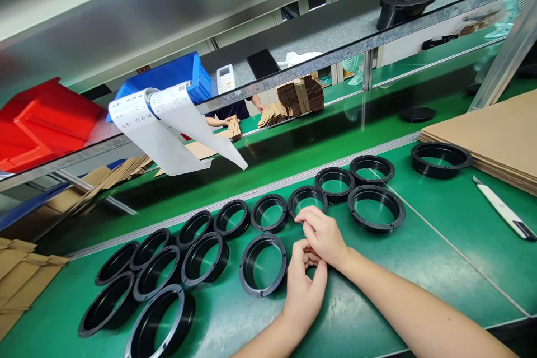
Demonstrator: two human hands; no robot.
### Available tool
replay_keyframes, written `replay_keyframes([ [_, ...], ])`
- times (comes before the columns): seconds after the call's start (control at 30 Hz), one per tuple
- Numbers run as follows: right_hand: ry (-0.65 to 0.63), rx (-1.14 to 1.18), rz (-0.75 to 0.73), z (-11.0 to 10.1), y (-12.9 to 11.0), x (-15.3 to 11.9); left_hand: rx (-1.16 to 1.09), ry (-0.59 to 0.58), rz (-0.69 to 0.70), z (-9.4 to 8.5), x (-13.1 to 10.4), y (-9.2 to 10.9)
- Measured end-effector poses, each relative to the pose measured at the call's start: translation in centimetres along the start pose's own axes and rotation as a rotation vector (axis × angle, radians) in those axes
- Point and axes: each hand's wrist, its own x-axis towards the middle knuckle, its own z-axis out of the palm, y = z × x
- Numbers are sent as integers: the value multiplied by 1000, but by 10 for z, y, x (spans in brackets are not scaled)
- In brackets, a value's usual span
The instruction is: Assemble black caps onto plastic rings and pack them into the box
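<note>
Several black flanged rings stand on the green table (235, 324), in loose rows from the lower left to the upper right. My left hand (304, 285) is curled just right of a black ring (247, 265) in the front row. Above it my right hand (323, 235) has its fingers bent and closed, meeting the left fingers. Its index fingertip overlaps the lower edge of another ring (292, 201) behind. A small dark patch shows between the left thumb and fingers; what either hand holds, if anything, is hidden.
A white utility knife (501, 207) lies at right by stacked cardboard (495, 128). A metal shelf crosses above, with a red bin (46, 123), a blue bin (168, 78), hanging label paper (163, 145) and a black lidded part (406, 5). Behind, another person's hands handle cardboard.
</note>
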Motion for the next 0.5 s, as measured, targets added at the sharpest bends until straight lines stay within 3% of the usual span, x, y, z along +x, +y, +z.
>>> replay_keyframes([
  [0.5, -9, 22, -2, 0, -2, 1, -5, -29, -46, 2, -1, -8],
])
